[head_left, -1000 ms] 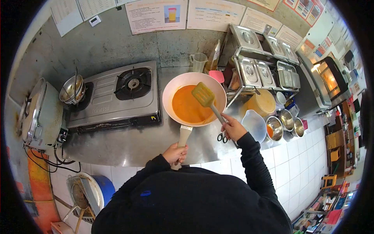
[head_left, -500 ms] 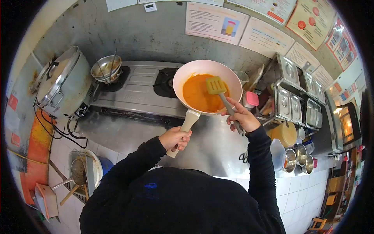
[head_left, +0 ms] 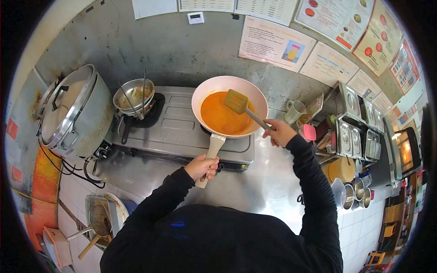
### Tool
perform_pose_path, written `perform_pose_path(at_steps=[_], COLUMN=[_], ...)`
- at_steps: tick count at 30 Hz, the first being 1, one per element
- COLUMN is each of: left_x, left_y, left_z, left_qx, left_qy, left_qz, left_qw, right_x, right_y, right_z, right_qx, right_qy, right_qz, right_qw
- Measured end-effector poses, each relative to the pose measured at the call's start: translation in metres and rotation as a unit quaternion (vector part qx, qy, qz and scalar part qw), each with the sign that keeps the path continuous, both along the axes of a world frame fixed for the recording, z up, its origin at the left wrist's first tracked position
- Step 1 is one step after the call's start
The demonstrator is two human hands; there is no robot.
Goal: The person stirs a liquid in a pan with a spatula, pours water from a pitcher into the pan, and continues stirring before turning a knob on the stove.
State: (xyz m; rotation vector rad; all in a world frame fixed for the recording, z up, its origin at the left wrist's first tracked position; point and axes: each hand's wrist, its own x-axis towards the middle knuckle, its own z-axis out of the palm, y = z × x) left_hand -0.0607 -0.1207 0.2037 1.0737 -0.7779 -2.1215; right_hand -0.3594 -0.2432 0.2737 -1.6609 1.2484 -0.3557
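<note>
My left hand (head_left: 203,168) is wrapped round the cream handle of a pale pink frying pan (head_left: 258,94), which is over the right burner of the gas stove (head_left: 175,107). Smooth orange sauce (head_left: 221,114) covers much of the pan's bottom. In my right hand (head_left: 279,133) is the grey handle of a spatula (head_left: 236,101) with a yellowish slotted blade. The blade is over the sauce, near the pan's middle, and the handle passes across the right rim.
Metal bowls (head_left: 133,95) sit on the left burner, beside a large lidded cooker (head_left: 75,111). Right of the pan stand a clear jug (head_left: 295,111), a pink-lidded container (head_left: 308,132) and a rack of lidded steel pans (head_left: 350,136). Scissors (head_left: 300,199) lie near my right forearm.
The pan has moved left, from the stove's right side to over the right burner. My right hand has come along with the spatula, which is still over the sauce. The view has shifted.
</note>
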Motion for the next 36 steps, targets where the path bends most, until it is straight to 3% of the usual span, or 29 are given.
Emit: perform_pose_path(at_steps=[2, 9, 12, 14, 15, 18, 22, 26, 32, 36], left_x=[0.008, 0.019, 0.022, 0.026, 0.028, 0.03, 0.03, 0.032, 0.03, 0.031], left_y=[-0.005, -0.019, -0.016, -0.015, -0.013, -0.016, -0.015, -0.016, -0.014, -0.016], left_z=[0.001, -0.01, 0.019, 0.008, 0.011, -0.003, -0.012, -0.005, -0.013, -0.014], left_qx=[-0.001, 0.01, 0.016, 0.014, 0.006, -0.017, -0.041, -0.039, -0.021, -0.041], left_qy=[-0.004, 0.016, -0.023, 0.048, 0.061, 0.116, 0.102, 0.115, 0.113, 0.106], left_qz=[-0.006, -0.045, -0.048, -0.032, -0.031, -0.037, -0.039, -0.054, -0.051, -0.057], left_qw=[1.0, 0.999, 0.998, 0.998, 0.998, 0.992, 0.993, 0.991, 0.992, 0.992], right_x=[0.014, 0.054, 0.072, 0.056, 0.063, 0.087, 0.093, 0.074, 0.078, 0.086], right_y=[-0.009, -0.055, -0.062, -0.087, -0.086, -0.067, -0.035, -0.064, -0.045, -0.06], right_z=[0.02, 0.002, 0.008, -0.043, -0.043, -0.041, -0.001, -0.049, -0.013, -0.042], right_qx=[0.008, -0.012, -0.009, -0.193, -0.282, -0.202, -0.164, -0.236, -0.178, -0.265], right_qy=[0.068, 0.164, 0.305, 0.366, 0.391, 0.444, 0.475, 0.461, 0.471, 0.412], right_qz=[0.001, 0.057, 0.102, 0.175, 0.21, 0.182, 0.244, 0.205, 0.282, 0.235], right_qw=[0.998, 0.985, 0.947, 0.894, 0.851, 0.854, 0.83, 0.83, 0.816, 0.84])
